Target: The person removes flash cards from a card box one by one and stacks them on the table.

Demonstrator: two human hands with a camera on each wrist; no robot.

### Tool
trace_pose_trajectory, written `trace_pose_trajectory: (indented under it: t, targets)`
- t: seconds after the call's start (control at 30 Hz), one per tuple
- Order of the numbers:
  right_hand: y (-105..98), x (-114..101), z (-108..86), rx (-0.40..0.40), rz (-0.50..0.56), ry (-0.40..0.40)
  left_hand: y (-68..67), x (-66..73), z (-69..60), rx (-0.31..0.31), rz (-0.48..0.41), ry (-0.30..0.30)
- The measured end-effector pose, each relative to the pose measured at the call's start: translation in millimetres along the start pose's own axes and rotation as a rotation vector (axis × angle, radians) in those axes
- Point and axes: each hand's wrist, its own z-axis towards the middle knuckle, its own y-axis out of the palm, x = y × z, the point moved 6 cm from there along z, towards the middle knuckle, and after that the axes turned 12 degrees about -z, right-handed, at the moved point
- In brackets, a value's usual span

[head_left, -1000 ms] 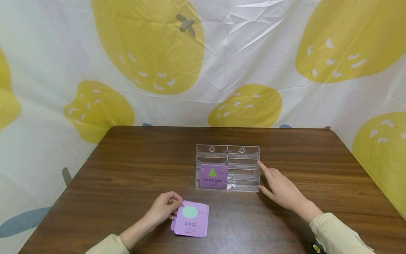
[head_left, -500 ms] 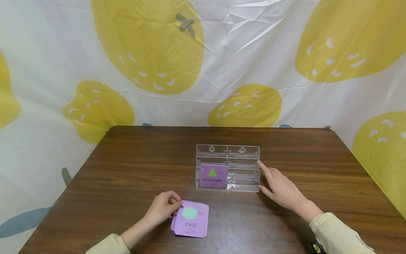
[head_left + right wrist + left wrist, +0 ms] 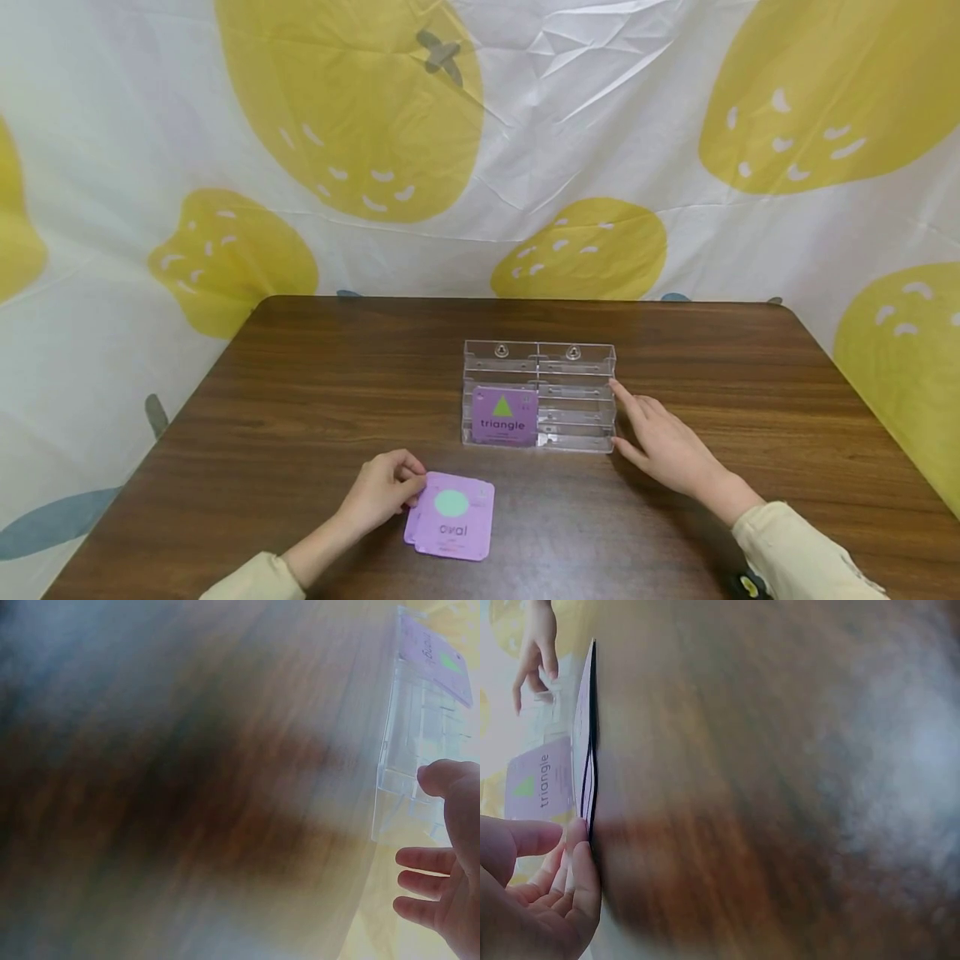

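Fruit-print cloth (image 3: 360, 271) behind wood-grain table (image 3: 360, 358). Triangle card (image 3: 504, 417) seated lowest left in clear card rack (image 3: 575, 398); oval card (image 3: 453, 521) tops loose stack (image 3: 411, 533) out front, unracked. Looks early. Left hand (image 3: 378, 492) curled at stack's edge, pinch unclear; right hand (image 3: 667, 446) spread, fingertips against rack's side.

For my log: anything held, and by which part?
The left hand touches the purple cards at their left edge; any pinch is unclear. The right hand touches the clear holder at its side.
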Motion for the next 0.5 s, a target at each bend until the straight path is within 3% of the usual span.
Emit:
trace_pose_trajectory:
  t: [0.5]
  targets:
    - [-1, 0, 0.1, 0.004, 0.001, -0.007, -6.7, 12.5, 8.4, 0.069, -0.005, 0.042]
